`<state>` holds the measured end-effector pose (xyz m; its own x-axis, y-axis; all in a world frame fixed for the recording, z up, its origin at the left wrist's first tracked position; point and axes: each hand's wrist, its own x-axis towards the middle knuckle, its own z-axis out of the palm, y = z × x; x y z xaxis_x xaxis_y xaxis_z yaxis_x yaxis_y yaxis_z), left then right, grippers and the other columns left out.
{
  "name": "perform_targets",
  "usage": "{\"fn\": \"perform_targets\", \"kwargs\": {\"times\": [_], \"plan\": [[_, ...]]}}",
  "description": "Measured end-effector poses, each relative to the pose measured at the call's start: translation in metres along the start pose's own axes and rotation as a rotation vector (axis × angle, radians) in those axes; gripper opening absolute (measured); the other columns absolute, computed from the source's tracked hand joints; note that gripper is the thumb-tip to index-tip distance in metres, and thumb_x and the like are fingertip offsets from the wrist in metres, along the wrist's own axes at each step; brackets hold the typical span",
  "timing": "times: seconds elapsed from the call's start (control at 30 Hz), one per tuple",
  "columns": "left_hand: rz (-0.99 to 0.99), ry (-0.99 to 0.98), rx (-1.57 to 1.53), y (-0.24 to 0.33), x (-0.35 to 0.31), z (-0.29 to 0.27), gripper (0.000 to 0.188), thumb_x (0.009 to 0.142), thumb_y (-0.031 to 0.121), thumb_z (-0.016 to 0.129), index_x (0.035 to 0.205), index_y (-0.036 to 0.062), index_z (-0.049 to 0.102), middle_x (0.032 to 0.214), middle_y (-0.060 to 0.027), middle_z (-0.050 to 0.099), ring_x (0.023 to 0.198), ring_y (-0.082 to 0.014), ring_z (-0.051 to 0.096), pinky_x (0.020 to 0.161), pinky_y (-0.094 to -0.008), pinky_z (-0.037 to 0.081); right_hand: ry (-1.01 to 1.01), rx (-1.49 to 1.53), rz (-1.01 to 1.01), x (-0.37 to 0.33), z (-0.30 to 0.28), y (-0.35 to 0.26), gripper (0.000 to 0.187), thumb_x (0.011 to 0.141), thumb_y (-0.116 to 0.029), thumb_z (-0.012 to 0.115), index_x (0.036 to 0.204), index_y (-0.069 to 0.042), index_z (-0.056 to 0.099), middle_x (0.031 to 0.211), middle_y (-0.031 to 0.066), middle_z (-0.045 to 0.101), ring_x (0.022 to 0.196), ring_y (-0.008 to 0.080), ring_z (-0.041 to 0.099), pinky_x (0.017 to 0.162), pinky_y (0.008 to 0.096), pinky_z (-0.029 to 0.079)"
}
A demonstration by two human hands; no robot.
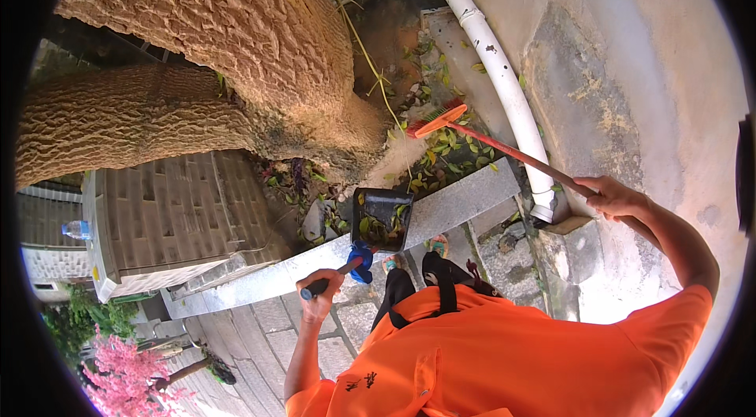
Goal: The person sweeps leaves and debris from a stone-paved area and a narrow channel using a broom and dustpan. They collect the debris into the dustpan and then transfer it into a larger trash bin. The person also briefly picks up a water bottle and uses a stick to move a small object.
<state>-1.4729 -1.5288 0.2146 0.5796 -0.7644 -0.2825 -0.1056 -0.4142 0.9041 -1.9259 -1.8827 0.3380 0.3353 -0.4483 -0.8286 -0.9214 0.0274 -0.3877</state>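
Observation:
My left hand [319, 303] is closed round the handle of a black dustpan [399, 237], near the grip's dark end. Leaves lie in the pan, and a blue cloth [361, 263] is wrapped where handle and pan meet. The pan rests by the pale stone kerb [465, 200]. In my right hand [610, 198] is the long red stick of a broom [441, 119], held out to the right. Its orange head with red and green bristles touches the leafy ground beyond the pan. Fallen green and yellow leaves [441, 161] are scattered between the broom head and the kerb.
A thick tree trunk [236, 39] rises at the left. A white drainpipe [504, 86] runs down along the stained wall [630, 47] on the right. A thin yellow cord [366, 51] hangs near the trunk. Stone paving [276, 330] lies under my feet. A plastic bottle [76, 229] stands far left.

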Motion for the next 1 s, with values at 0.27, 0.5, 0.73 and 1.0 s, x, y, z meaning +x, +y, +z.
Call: {"fn": "perform_targets", "kwargs": {"times": [0.27, 0.5, 0.73, 1.0], "plan": [[0.144, -0.123, 0.106, 0.012, 0.03, 0.024, 0.008, 0.071, -0.003, 0.071, 0.072, 0.0005, 0.063, 0.063, -0.0026, 0.06, 0.059, -0.007, 0.052, 0.053, -0.0236, 0.042, 0.203, 0.401, -0.186, 0.214, -0.009, -0.009, 0.055, 0.087, -0.005, 0.048, 0.14, -0.008, 0.032, 0.059, 0.002, 0.046, 0.041, 0.0096, 0.043, 0.035, 0.0257, 0.035], [0.206, -0.172, 0.226, 0.009, 0.019, 0.021, 0.005, 0.072, -0.002, 0.067, 0.07, 0.0005, 0.063, 0.067, -0.0067, 0.063, 0.059, -0.0126, 0.058, 0.056, -0.0249, 0.048, 0.315, 0.172, -0.134, 0.364, -0.022, -0.069, 0.06, 0.084, 0.0, 0.048, 0.141, -0.003, 0.027, 0.064, 0.0132, 0.054, 0.04, 0.0185, 0.051, 0.033, 0.0327, 0.038], [0.153, -0.148, 0.125, -0.006, 0.038, 0.027, 0.009, 0.068, -0.003, 0.07, 0.071, 0.0026, 0.064, 0.064, -0.0023, 0.061, 0.06, -0.0084, 0.055, 0.055, -0.0231, 0.043, 0.12, 0.411, 0.098, 0.154, 0.01, 0.025, 0.054, 0.091, -0.009, 0.043, 0.143, -0.012, 0.028, 0.057, 0.0019, 0.042, 0.037, 0.01, 0.039, 0.032, 0.0268, 0.034], [0.191, -0.191, 0.14, 0.006, 0.056, 0.028, 0.003, 0.076, 0.001, 0.068, 0.074, -0.001, 0.066, 0.068, -0.0062, 0.063, 0.057, -0.0112, 0.059, 0.052, -0.0248, 0.049, 0.159, 0.563, 0.02, 0.106, 0.018, 0.038, 0.053, 0.092, -0.009, 0.044, 0.143, -0.014, 0.03, 0.059, 0.0016, 0.045, 0.04, 0.0078, 0.041, 0.034, 0.0249, 0.034]]}}
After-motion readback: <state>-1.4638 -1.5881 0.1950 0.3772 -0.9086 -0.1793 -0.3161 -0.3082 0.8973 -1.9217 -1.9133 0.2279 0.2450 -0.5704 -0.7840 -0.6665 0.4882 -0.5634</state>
